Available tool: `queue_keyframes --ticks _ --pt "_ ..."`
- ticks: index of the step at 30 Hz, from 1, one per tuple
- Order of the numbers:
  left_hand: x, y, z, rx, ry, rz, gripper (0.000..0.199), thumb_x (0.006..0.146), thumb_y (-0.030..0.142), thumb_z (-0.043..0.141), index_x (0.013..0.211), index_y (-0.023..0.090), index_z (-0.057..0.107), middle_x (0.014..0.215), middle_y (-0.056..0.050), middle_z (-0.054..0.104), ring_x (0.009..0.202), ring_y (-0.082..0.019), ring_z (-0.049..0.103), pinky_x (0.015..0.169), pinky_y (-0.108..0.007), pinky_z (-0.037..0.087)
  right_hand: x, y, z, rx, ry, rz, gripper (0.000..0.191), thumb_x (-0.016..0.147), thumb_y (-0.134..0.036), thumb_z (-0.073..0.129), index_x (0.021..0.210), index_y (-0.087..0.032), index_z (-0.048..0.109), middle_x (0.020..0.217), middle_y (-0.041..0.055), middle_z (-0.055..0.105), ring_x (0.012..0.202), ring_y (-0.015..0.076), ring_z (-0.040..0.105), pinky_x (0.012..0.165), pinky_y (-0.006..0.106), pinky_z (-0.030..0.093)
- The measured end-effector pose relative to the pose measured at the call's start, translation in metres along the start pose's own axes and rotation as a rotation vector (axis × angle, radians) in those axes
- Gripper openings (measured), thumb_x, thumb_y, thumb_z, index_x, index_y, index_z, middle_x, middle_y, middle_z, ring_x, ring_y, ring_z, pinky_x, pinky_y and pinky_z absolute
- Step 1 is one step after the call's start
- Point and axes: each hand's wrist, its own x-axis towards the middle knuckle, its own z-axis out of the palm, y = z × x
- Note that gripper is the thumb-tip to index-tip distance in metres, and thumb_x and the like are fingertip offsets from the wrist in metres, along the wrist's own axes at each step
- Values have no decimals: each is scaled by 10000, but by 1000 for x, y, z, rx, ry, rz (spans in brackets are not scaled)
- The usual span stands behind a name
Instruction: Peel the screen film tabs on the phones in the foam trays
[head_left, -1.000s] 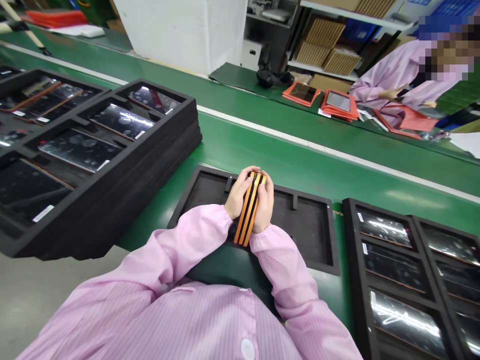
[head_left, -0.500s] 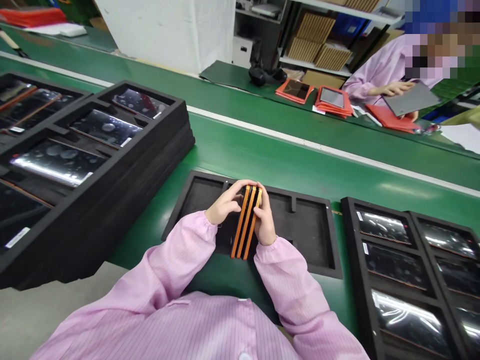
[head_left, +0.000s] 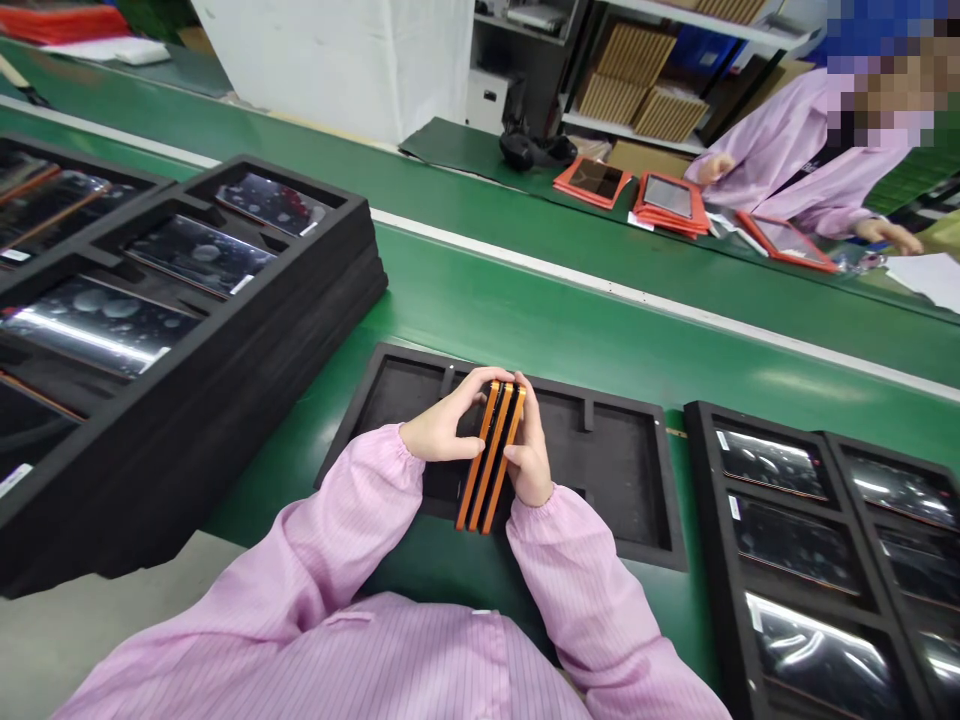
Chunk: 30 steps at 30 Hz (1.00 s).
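Three thin devices with orange edges, which look like tablets (head_left: 491,465), stand on edge side by side between my hands. My left hand (head_left: 450,418) grips them from the left, its thumb on the near side and its fingers curled over the far end. From the right, my right hand (head_left: 531,448) presses against the outer one, thumb bent on its edge. Narrow dark gaps show between the devices. Beneath them lies a black foam tray (head_left: 622,470) with shallow compartments; its middle is hidden by my hands and the devices.
At left rises a stack of black foam trays (head_left: 292,340) holding glossy-screened devices. More filled trays (head_left: 705,520) lie at right. Beyond the white line (head_left: 600,290), red-orange sleeves (head_left: 671,205) with devices lie near a co-worker in pink (head_left: 795,160). Shelves with cardboard stand behind.
My hands and the three tablets have shifted slightly toward me, and my left thumb has moved onto the left tablet's edge. The co-worker has put down a grey panel and spread their hands apart.
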Motion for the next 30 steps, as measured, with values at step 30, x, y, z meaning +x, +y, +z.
queue_keyframes --ticks 30 --pt "1 0 6 -83 73 -14 590 767 365 650 1311 249 451 1367 -101 434 1312 -333 411 1090 -478 353 6 -8 8 -224 99 -138 566 835 -458 641 1299 -292 362 1226 68 530 1072 235 584 898 405 513"
